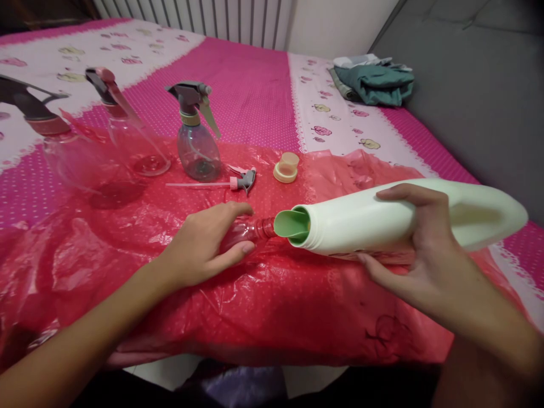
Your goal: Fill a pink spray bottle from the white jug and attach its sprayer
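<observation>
My right hand (429,243) grips a large pale green detergent bottle (357,221), tipped nearly level with its uncapped mouth to the left. Its darker green pouring spout (293,222) is at the neck of a small clear bottle (242,232); I cannot tell whether they touch. My left hand (212,243) is closed round that small bottle's body, which is partly hidden by the fingers. Behind it lies a loose pink and grey spray head (243,180) with its thin tube (195,185). A translucent yellowish cap (286,168) stands near the spout.
Three spray bottles stand at the back left: a grey one (198,148), a pink-necked one (136,144) and a larger one (80,158) at the edge. Red plastic sheeting (272,317) covers the patterned pink bed cloth (242,85). Folded clothes (374,82) lie at the back right.
</observation>
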Action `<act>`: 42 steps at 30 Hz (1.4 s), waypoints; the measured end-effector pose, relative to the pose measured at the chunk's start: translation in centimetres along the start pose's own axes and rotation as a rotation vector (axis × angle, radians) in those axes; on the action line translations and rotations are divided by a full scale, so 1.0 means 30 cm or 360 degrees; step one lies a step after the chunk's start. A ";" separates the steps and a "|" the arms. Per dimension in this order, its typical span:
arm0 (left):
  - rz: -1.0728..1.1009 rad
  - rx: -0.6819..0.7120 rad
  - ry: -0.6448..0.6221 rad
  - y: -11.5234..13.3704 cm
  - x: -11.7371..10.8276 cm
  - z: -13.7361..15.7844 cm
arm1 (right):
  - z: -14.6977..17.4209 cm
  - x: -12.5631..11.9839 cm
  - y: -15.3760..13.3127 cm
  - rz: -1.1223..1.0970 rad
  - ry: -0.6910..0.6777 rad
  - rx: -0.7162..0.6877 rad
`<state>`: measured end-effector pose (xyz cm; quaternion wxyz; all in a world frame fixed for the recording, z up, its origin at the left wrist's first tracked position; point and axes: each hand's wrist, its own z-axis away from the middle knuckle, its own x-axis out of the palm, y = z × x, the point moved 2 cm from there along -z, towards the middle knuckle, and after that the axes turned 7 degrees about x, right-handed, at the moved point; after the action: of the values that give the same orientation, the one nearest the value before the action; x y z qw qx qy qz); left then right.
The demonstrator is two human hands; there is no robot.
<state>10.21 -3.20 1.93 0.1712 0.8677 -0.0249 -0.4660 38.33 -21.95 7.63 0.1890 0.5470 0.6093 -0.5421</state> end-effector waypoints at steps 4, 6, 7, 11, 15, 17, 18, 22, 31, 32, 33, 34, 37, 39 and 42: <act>-0.0011 0.0004 0.0005 0.001 0.000 -0.001 | 0.002 -0.004 -0.002 0.0028 0.0021 -0.0054; -0.0023 -0.0006 -0.0002 0.001 0.001 -0.002 | 0.001 -0.003 -0.007 0.0039 0.0070 -0.0072; -0.0026 -0.0014 -0.0006 0.001 0.002 -0.003 | 0.000 -0.001 -0.009 0.0041 0.0086 -0.0083; -0.0024 -0.0038 -0.0032 0.006 -0.003 -0.010 | -0.004 0.003 -0.009 0.0032 0.0092 -0.0090; -0.0026 -0.0037 -0.0078 0.017 -0.014 -0.019 | -0.002 0.004 -0.004 0.0000 0.0076 -0.0052; -0.0030 -0.0036 -0.0075 0.019 -0.018 -0.022 | -0.001 0.005 -0.003 -0.0014 0.0066 -0.0032; -0.0030 -0.0039 -0.0077 0.019 -0.019 -0.022 | 0.000 0.006 -0.002 -0.0023 0.0064 -0.0023; -0.0006 -0.0049 -0.0075 0.017 -0.018 -0.022 | -0.001 0.010 0.000 -0.0046 0.0043 -0.0021; -0.0036 -0.0016 -0.0077 0.017 -0.018 -0.021 | 0.001 -0.003 0.009 -0.0054 0.0043 -0.0066; -0.0041 -0.0015 -0.0077 0.017 -0.018 -0.021 | 0.000 -0.003 0.007 -0.0039 0.0038 -0.0085; -0.0040 -0.0018 -0.0078 0.018 -0.017 -0.021 | -0.001 -0.002 0.006 -0.0027 0.0032 -0.0090; -0.0036 -0.0019 -0.0075 0.018 -0.016 -0.021 | -0.002 0.000 0.005 -0.0018 0.0043 -0.0078; -0.0009 -0.0028 -0.0065 0.016 -0.013 -0.019 | -0.002 0.005 -0.001 -0.0043 0.0103 -0.0002; 0.0004 -0.0034 -0.0046 0.014 -0.011 -0.017 | 0.000 0.007 -0.004 -0.0072 0.0113 0.0043; -0.0009 -0.0021 -0.0019 0.011 -0.009 -0.014 | 0.003 0.004 -0.007 -0.0005 0.0106 0.0017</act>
<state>10.44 -3.33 2.48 0.1755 0.8638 -0.0205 -0.4718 38.09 -21.92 7.59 0.1648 0.5649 0.6131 -0.5271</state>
